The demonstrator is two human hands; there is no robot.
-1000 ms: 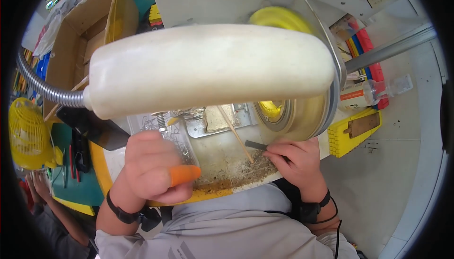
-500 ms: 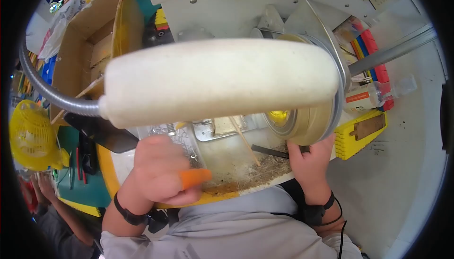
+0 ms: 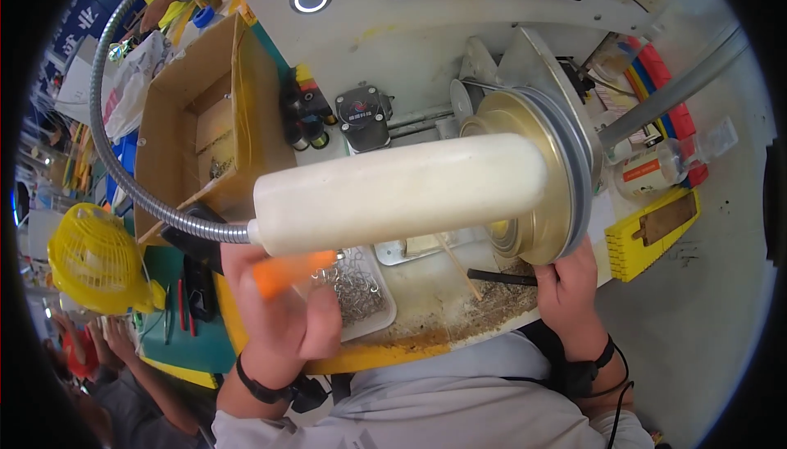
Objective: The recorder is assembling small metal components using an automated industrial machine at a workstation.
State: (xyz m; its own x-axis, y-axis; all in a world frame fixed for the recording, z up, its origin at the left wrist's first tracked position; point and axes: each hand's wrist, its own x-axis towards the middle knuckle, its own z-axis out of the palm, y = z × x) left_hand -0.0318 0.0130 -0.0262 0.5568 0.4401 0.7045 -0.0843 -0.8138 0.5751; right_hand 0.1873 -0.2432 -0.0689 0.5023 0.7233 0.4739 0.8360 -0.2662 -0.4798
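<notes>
My left hand (image 3: 283,309), an orange finger cot (image 3: 287,273) on one finger, hovers at the left side of a white tray (image 3: 379,323) of small metal pieces (image 3: 358,289). Its thumb stands apart from the covered finger; motion blurs it, and a white cylinder partly hides it. I see nothing held in it. My right hand (image 3: 570,293) is at the lower edge of a gold and grey wheel (image 3: 545,203). Its thumb and forefinger are closed together, their tips partly hidden by the wheel. A black bar (image 3: 502,278) ends close to that thumb.
The white cylinder (image 3: 393,195) on a bendable metal neck (image 3: 102,113) spans the view above the bench. A wooden stick (image 3: 459,264) leans near a metal plate (image 3: 393,254). Left are a cardboard box (image 3: 266,96) and yellow fan (image 3: 94,256); right, a yellow block (image 3: 623,256).
The whole view has shifted, showing more of the machine's panel. My left hand has turned, its thumb coming away from the orange-covered finger. My right hand stays at the wheel's edge.
</notes>
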